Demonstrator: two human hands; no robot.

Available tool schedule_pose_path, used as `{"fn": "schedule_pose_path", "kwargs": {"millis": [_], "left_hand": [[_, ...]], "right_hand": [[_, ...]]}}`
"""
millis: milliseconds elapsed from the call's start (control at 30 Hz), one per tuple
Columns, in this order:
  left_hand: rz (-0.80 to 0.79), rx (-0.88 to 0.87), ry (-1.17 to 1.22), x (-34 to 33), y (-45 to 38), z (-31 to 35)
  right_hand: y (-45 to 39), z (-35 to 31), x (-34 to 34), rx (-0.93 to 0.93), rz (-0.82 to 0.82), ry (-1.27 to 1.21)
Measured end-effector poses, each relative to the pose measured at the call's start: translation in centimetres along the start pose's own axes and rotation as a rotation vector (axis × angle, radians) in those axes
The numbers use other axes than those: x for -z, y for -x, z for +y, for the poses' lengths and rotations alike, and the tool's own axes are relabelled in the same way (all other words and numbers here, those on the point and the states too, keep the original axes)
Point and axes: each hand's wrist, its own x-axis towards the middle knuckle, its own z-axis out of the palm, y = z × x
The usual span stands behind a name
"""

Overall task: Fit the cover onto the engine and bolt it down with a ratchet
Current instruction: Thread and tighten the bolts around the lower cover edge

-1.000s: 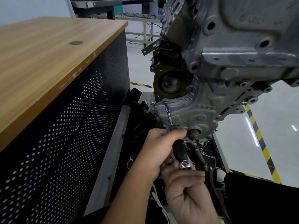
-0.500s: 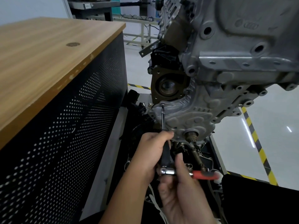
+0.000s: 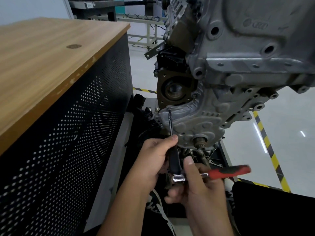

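Ratchet (image 3: 201,176) now lies crosswise, its red handle swung out to the right of the right hand (image 3: 202,189), whose fingers curl round its head; a second ago only the chrome head showed. That suggests a tightening stroke. Left hand (image 3: 158,159) grips the black extension (image 3: 173,159) just below its thumb; above the fingers, the tip meets a bolt (image 3: 169,109) on the cover (image 3: 190,123), seated on the engine (image 3: 247,48). A wooden-topped cabinet (image 3: 51,65) crowds the left.

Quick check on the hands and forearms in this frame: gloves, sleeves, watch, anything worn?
Nothing worn that shows. The left hand and right hand are both bare: no gloves, and no rings visible on the fingers that show. Both forearms are bare up to the frame's lower edge, with no sleeve cuff, watch or wristband in view. Fingernails look short and unpainted.
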Motion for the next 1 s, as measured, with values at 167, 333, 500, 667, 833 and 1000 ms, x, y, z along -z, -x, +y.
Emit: {"fn": "schedule_pose_path", "kwargs": {"millis": [167, 333, 500, 667, 833, 1000], "left_hand": [[0.029, -0.023, -0.062, -0.4, 0.1, 0.0], [-0.131, 0.054, 0.066, -0.5, 0.3, 0.2], [0.058, -0.041, 0.002, -0.2, 0.3, -0.4], [-0.125, 0.097, 0.076, -1.0, 0.4, 0.2], [0.029, 0.017, -0.006, -0.9, 0.2, -0.4], [0.093, -0.013, 0.017, -1.1, 0.3, -0.7]], "right_hand": [[0.4, -0.9, 0.9, 0.016, -0.06, 0.123], [0.2, -0.8, 0.5, -0.642, -0.282, -1.087], [-0.1, -0.2, 0.7, 0.164, -0.03, 0.306], [0.2, -0.9, 0.2, -0.437, -0.182, -0.622], [-0.1, 0.8, -0.1, -0.178, -0.032, -0.18], [-0.1, 0.5, 0.2, 0.058, -0.015, 0.261]]}}
